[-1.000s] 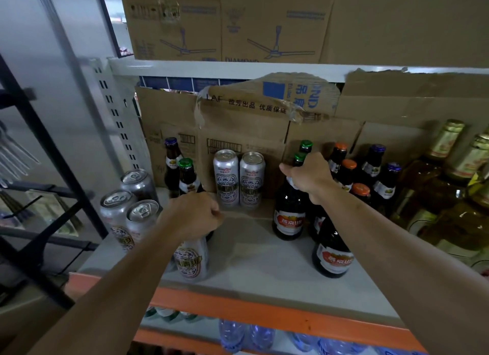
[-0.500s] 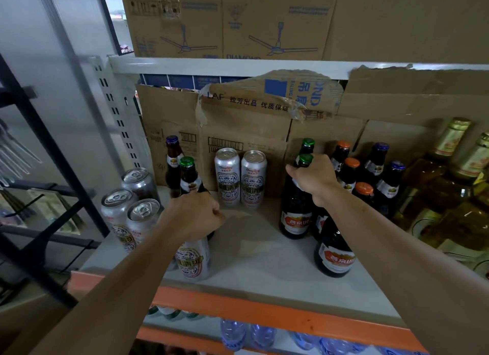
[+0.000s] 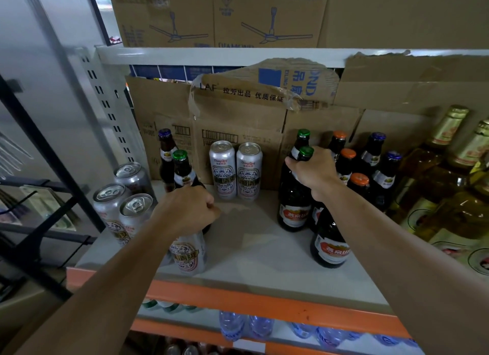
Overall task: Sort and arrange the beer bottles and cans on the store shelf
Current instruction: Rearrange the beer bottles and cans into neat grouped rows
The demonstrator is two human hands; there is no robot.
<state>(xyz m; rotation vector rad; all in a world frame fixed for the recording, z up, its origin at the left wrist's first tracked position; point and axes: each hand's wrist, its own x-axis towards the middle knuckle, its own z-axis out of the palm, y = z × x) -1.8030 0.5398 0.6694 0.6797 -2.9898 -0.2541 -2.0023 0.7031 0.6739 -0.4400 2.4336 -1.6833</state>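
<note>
A grey shelf is sitting behind an orange front rail. Torn cardboard sheets are lining its back edge. Fan boxes are resting on the white upper shelf. At the left edge a slotted upright is standing beside a black rack and a grey wall. Dim light is falling evenly.

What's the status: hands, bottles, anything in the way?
Left hand grips the top of a front can. Right hand grips a green-capped beer bottle by the neck. Orange-capped bottles crowd close on its right.
</note>
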